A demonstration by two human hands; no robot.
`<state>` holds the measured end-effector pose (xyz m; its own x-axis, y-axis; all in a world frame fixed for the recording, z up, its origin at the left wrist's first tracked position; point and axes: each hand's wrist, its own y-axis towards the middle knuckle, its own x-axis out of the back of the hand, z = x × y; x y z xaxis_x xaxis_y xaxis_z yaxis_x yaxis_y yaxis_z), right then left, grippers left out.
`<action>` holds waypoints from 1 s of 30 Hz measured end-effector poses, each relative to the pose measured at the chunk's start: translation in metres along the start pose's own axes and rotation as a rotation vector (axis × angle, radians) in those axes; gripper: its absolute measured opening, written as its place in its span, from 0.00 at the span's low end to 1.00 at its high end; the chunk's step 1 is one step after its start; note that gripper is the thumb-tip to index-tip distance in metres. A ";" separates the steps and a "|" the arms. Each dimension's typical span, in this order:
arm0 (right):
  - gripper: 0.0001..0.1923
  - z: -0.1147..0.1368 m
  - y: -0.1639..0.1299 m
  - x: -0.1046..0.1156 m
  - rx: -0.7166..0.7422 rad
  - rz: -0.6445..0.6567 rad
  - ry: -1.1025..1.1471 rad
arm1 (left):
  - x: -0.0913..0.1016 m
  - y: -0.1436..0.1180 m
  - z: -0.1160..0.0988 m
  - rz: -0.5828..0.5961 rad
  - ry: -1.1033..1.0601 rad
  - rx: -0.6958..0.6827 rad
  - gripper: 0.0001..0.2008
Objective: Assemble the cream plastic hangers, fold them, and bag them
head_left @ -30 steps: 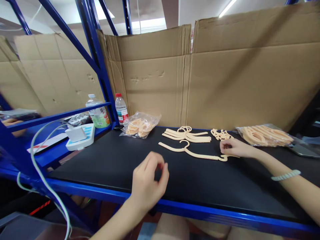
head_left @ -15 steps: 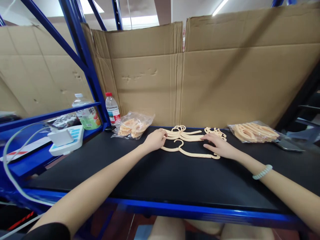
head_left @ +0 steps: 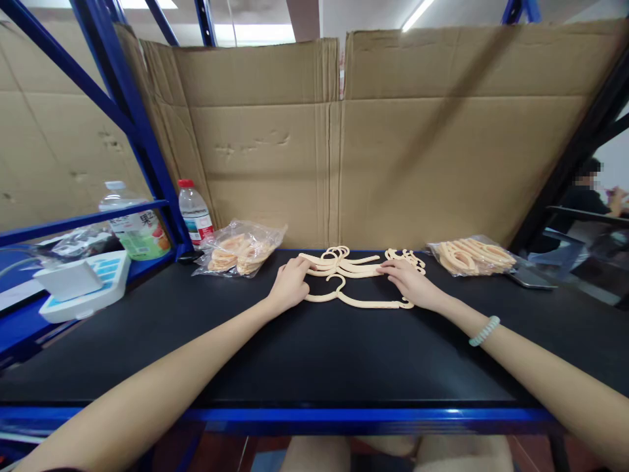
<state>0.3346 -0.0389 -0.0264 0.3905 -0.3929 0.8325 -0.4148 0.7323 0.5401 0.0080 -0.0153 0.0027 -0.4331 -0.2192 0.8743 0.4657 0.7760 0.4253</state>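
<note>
Hanger stack [head_left: 338, 266], cream, lies flat at mid-table, hooks pointing to 12 o'clock; clock face read flat on the black tabletop [head_left: 319, 367], centred on the stack, 12 toward the cardboard wall [head_left: 270, 170]. Left hand [head_left: 289, 283] at 8–9 o'clock: fingers bent, fingertips at the stack's left arm ends, thumb side close to the near hanger; gap between thumb and fingers small. Whether it pinches the arms or only rests on them, cannot tell. Right hand [head_left: 409, 282] at 3–4 o'clock: palm down, fingers loosely extended, fingertips at the stack's right arm ends; firm hold or light contact not distinguishable. Single hanger [head_left: 358, 302] at 6 o'clock, just beside the stack, flat, hook also toward 12; its left end meets the left hand in view, contact unclear. Small curved piece [head_left: 405, 303] at its right end, just below the right hand. Pile of similar curved pieces [head_left: 405, 255] at 3 o'clock, partly hidden behind the right hand. Clear bag of cream parts [head_left: 240, 249] at 9–10 o'clock; second clear bag [head_left: 472, 255] at 3, well out. Red-capped bottle [head_left: 195, 216] at 10, beyond the first bag.
</note>
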 end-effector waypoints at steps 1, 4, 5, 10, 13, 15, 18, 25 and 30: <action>0.18 -0.006 0.000 0.002 -0.013 -0.023 -0.008 | 0.000 0.001 0.001 -0.010 -0.008 0.022 0.24; 0.18 -0.029 -0.002 0.015 -0.084 -0.091 -0.039 | 0.002 0.005 0.005 -0.021 -0.032 0.050 0.23; 0.17 -0.038 -0.004 0.020 -0.112 -0.114 -0.051 | 0.002 0.007 0.007 -0.012 -0.041 0.046 0.23; 0.15 -0.068 -0.015 0.033 -0.199 -0.153 -0.097 | 0.002 0.008 0.012 0.057 -0.078 0.021 0.27; 0.15 -0.068 -0.015 0.026 -0.192 -0.128 -0.120 | 0.003 0.007 0.010 0.078 -0.076 0.016 0.28; 0.15 -0.064 -0.013 0.020 -0.173 -0.105 -0.136 | 0.005 0.005 0.007 0.087 -0.068 0.016 0.28; 0.16 -0.059 -0.011 0.013 -0.142 -0.076 -0.155 | 0.009 0.005 0.003 0.108 -0.051 0.017 0.29; 0.20 -0.060 -0.011 0.010 -0.127 -0.022 -0.197 | 0.014 0.007 -0.001 0.149 -0.037 -0.021 0.27; 0.15 -0.058 -0.008 0.011 -0.125 -0.005 -0.218 | 0.006 0.012 0.011 0.087 -0.002 0.016 0.19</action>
<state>0.3900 -0.0171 -0.0286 0.2006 -0.4977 0.8438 -0.3032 0.7875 0.5365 0.0025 -0.0011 0.0108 -0.3929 -0.1495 0.9074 0.4894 0.8014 0.3439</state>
